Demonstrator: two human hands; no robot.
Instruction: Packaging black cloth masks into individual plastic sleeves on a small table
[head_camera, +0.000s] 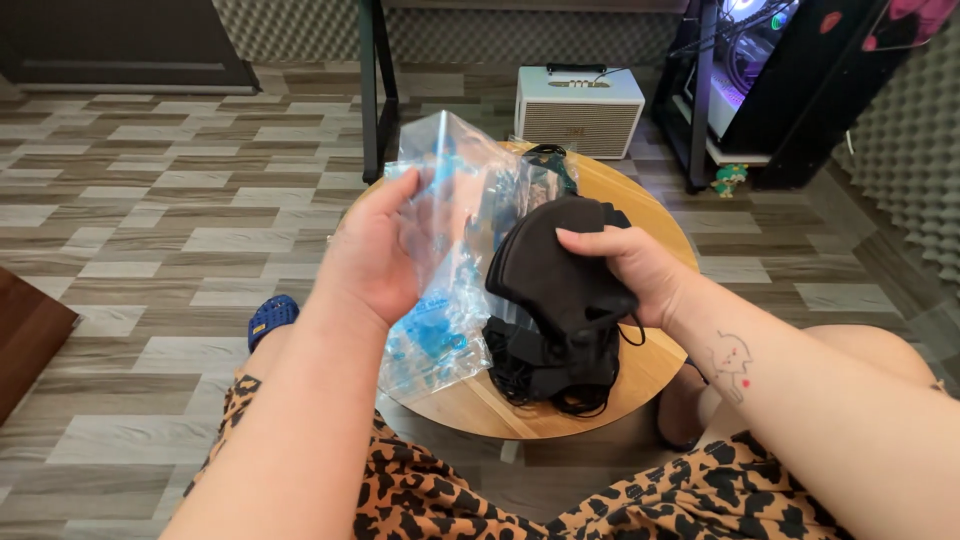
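Wood-look floor planks (150, 200) run out in grey and brown bands on every side of where I sit, and nearest the camera my lap is covered in leopard-print fabric (450, 500). Just beyond it both forearms reach forward over a small round wooden worktop (650, 215). My left hand (375, 250) is turned palm-in, fingers curled loosely round the edge of a clear plastic bag with blue print (445, 260), which it holds upright and slack. My right hand (625, 270) is closed, thumb on top, round a bundle of black face masks (555, 265), held over more of them heaped on the worktop, touching the bag. I judge the masks light, soft and floppy, with thin ear loops likely to snag, so a pinch across the folded middle suits best; the bag looks slippery and crinkly, best taken near its mouth. Farther off stand a white speaker box (580, 110) on the floor and a lit computer case (750, 60).
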